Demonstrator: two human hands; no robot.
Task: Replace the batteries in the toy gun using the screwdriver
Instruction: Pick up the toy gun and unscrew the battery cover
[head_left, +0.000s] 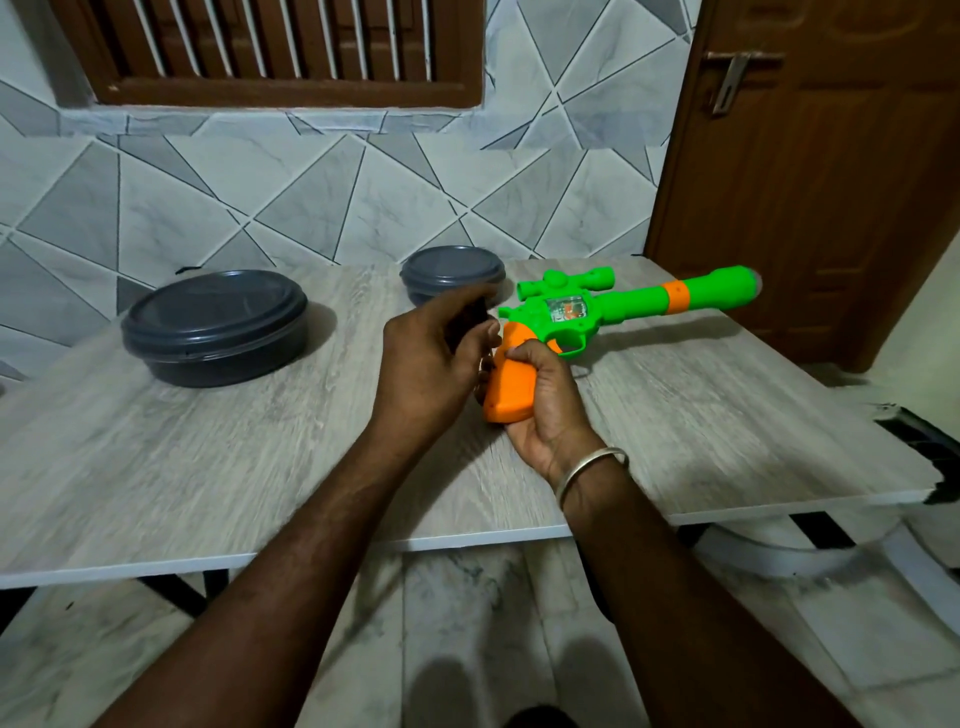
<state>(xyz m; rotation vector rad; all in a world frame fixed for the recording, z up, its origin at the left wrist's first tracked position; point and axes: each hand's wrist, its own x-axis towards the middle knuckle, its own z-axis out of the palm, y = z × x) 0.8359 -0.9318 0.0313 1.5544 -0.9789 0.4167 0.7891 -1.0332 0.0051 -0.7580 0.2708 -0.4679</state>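
A green toy gun (628, 306) with an orange grip and an orange band on its barrel lies on the wooden table (208, 467), barrel pointing right. My right hand (545, 400) grips the orange handle from below and the right, thumb on top. My left hand (431, 358) is curled around a dark, screwdriver-like handle (467, 322) held against the left side of the grip. Its tip is hidden between hand and grip.
A large dark round lidded container (213, 327) stands at the table's left back. A smaller one (452, 275) sits behind my left hand. A tiled wall is beyond, a wooden door (810, 182) at the right. The table's front edge runs below my wrists.
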